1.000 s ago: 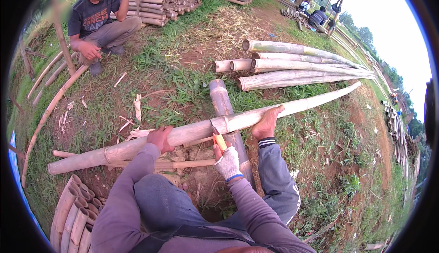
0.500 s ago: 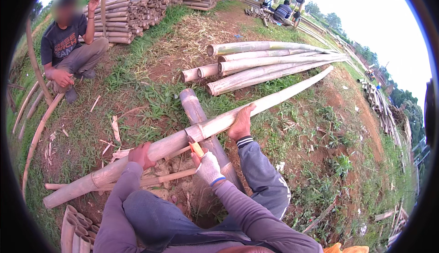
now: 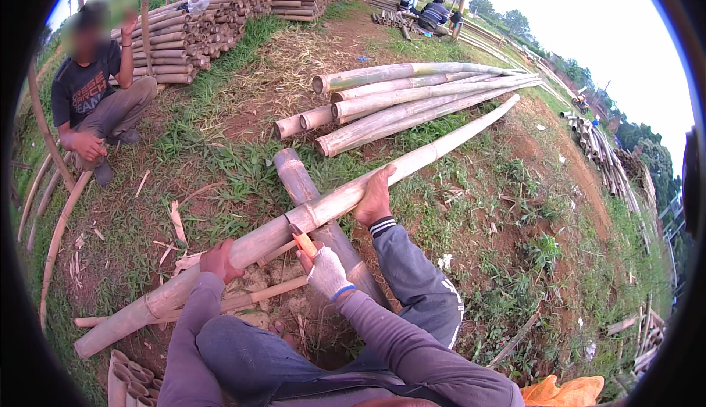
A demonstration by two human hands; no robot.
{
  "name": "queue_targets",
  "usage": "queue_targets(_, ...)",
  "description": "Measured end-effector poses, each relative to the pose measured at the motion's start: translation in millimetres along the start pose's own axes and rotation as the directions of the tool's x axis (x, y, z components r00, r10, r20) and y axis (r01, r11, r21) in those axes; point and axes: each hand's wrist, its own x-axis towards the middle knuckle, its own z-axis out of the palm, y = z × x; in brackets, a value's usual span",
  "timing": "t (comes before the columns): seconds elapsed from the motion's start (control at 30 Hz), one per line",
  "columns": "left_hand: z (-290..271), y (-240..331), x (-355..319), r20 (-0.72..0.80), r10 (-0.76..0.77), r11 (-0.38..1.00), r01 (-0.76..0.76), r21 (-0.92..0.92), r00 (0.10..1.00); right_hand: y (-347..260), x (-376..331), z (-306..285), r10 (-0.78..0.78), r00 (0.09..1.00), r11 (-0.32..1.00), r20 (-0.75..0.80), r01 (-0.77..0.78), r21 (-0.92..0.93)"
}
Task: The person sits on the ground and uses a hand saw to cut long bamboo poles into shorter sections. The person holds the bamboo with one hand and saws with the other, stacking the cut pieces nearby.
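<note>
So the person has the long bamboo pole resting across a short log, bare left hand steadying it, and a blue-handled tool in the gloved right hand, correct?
Not quite: in the head view the tool's handle is orange, not blue. The rest holds: the long bamboo pole lies across the short log, the bare left hand steadies it, and the gloved right hand grips the tool.

— What are you feeling under your left hand [image 3: 219,260]?

— I'm pressing on the long bamboo pole [image 3: 309,216]: it's looking pale, smooth and dry, matt, with rougher rings at the joints.

— And the right hand [image 3: 323,271]?

— It's wearing a white knitted cloth glove [image 3: 327,275] and gripping a knife handle [image 3: 303,242] that's looking like orange wood or plastic; I can't tell which.

— Beneath the pole?

— A thicker bamboo log [image 3: 294,175], greyer and duller, is lying under it. Beyond my hands the ground [image 3: 243,150] is showing rough reddish soil and grass.
</note>
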Motion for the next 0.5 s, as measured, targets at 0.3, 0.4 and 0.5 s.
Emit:
queue_targets(0.3,0,4,0,0.002,-0.014,0.999,0.014,0.038,1.000,-8,12,1,-0.013,0.999,0.997,-0.036,0.011,-0.070)
queue_targets(0.4,-4,7,-5,0.004,-0.017,0.999,0.017,0.029,1.000,-13,21,1,-0.072,0.996,0.992,-0.049,0.066,-0.110)
queue_targets(0.5,4,6,0,-0.003,0.002,1.000,-0.002,0.031,1.000,-20,18,-9,-0.016,1.000,0.995,-0.019,0.014,-0.100)
